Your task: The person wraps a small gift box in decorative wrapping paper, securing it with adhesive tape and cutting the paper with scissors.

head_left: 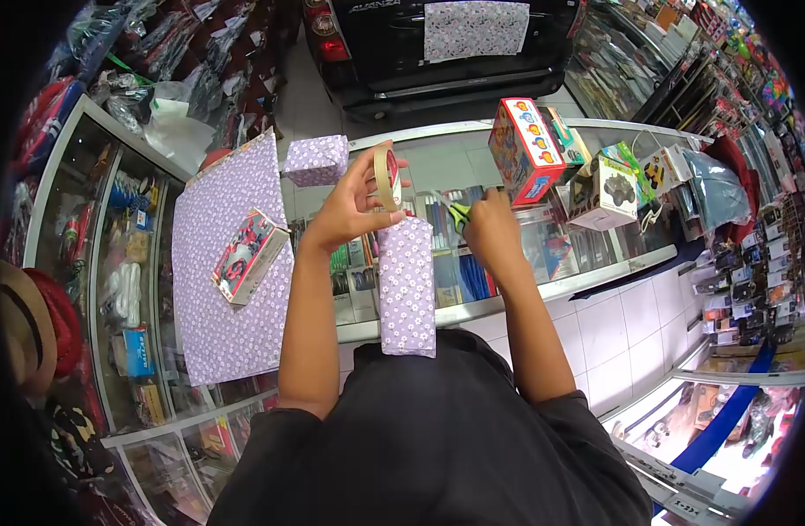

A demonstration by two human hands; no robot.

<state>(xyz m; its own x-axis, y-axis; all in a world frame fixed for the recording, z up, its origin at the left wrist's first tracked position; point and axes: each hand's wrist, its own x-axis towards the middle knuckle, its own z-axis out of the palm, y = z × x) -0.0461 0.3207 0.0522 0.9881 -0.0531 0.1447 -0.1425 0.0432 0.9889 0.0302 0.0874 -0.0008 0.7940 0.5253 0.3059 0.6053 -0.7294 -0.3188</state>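
My left hand (350,203) is closed around a roll of tape (384,178), its fingers through and about the ring. Just below it stands a long box wrapped in lilac floral paper (407,289), close to my body. In my right hand (495,231) is a pair of green-handled scissors (459,213), their blades pointing left towards the tape. Further left a sheet of lilac floral wrapping paper (201,263) lies spread out, with a toy box (250,256) on top. A smaller wrapped box (316,161) sits behind my left hand.
Several toy boxes stand on the right of the glass counter (595,272), among them a red box (527,151) and a white box (614,195). A glass display case (104,237) borders the left. Beyond the counter is a parked black car (385,66).
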